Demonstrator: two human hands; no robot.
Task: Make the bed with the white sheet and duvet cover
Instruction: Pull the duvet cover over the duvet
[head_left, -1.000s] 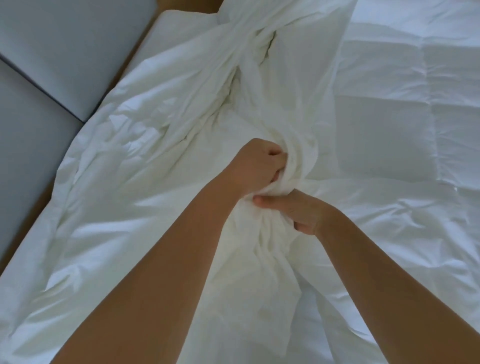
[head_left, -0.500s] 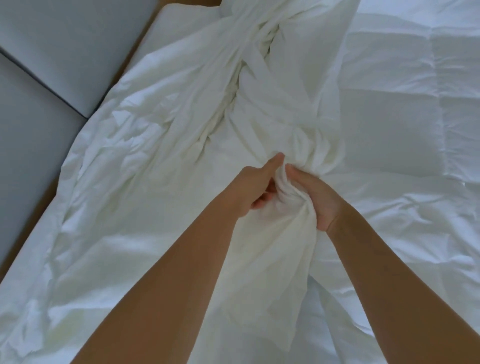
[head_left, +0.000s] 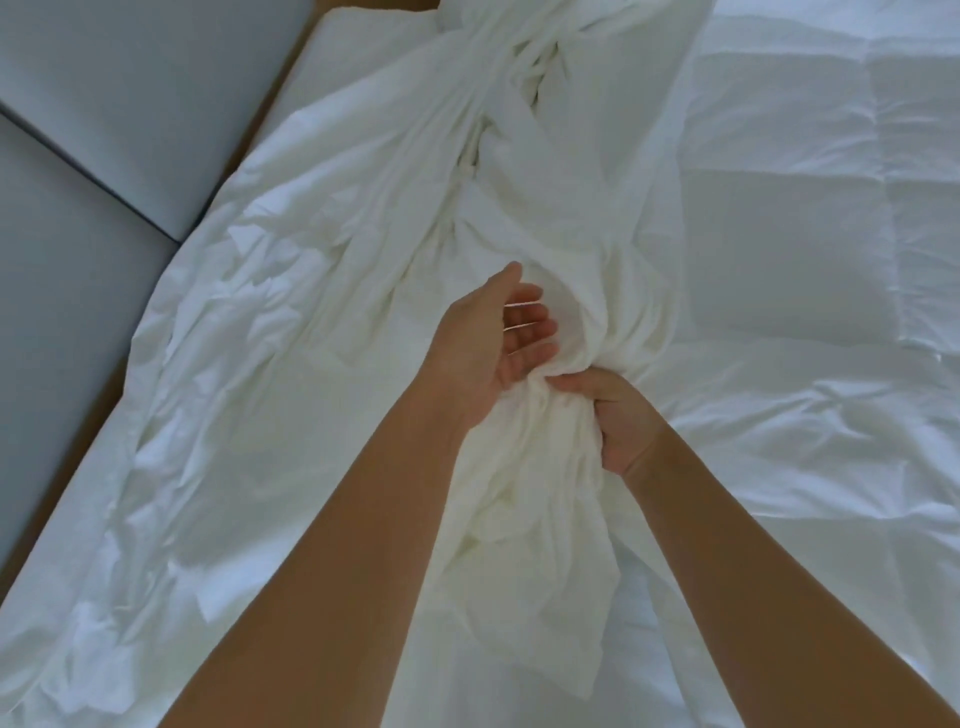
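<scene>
A crumpled white duvet cover (head_left: 322, 332) lies twisted and bunched across the left and middle of the bed. A quilted white duvet (head_left: 789, 249) lies flat on the right side. My right hand (head_left: 618, 415) grips a gathered bunch of the cover near the middle of the bed, fingers curled round the cloth. My left hand (head_left: 493, 348) hovers just left of that bunch with palm up and fingers spread, holding nothing. The gathered cloth hangs down between my forearms toward the near edge.
Grey upholstered headboard panels (head_left: 104, 104) stand at the left. A strip of brown bed frame (head_left: 270, 119) shows between the panels and the mattress edge. More twisted cloth piles up at the top centre (head_left: 519, 62).
My left hand has let go of the bunched cover and opened, palm up. My right hand has kept its grip and shifted slightly down and to the right.
</scene>
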